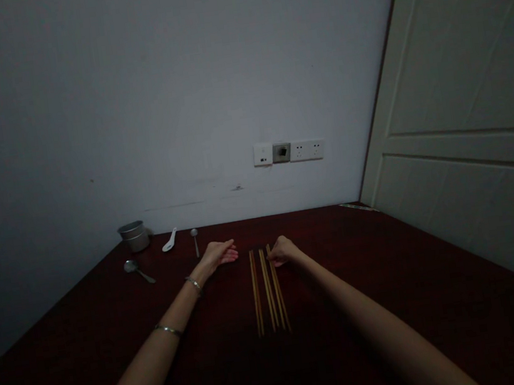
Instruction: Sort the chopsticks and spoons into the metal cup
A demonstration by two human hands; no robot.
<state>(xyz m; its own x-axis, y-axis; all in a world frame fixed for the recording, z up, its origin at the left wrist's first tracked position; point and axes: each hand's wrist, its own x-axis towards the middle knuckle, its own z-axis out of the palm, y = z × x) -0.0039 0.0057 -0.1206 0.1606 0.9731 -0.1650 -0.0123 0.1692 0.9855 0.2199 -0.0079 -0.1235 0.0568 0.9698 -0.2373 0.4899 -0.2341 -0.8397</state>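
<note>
Long wooden chopsticks lie side by side in three narrow groups on the dark red table, pointing away from me. The left group (256, 293) and the middle group (268, 289) are untouched. At the far end of the right group (278, 294), my right hand (284, 249) is closed, thumb and fingers pinching the chopsticks; the exact number in its grip is hidden. My left hand (221, 253) rests on its side to the left of the chopsticks, loosely curved with thumb and fingers apart, holding nothing. Two bracelets circle the left forearm.
A metal cup (135, 237) stands at the back left. Near it lie a large metal spoon (138, 271), a white soup spoon (169, 240) and a small metal spoon (196, 241). The wall with sockets (307, 150) bounds the table's (349, 319) back; a flat strip (357, 207) lies back right.
</note>
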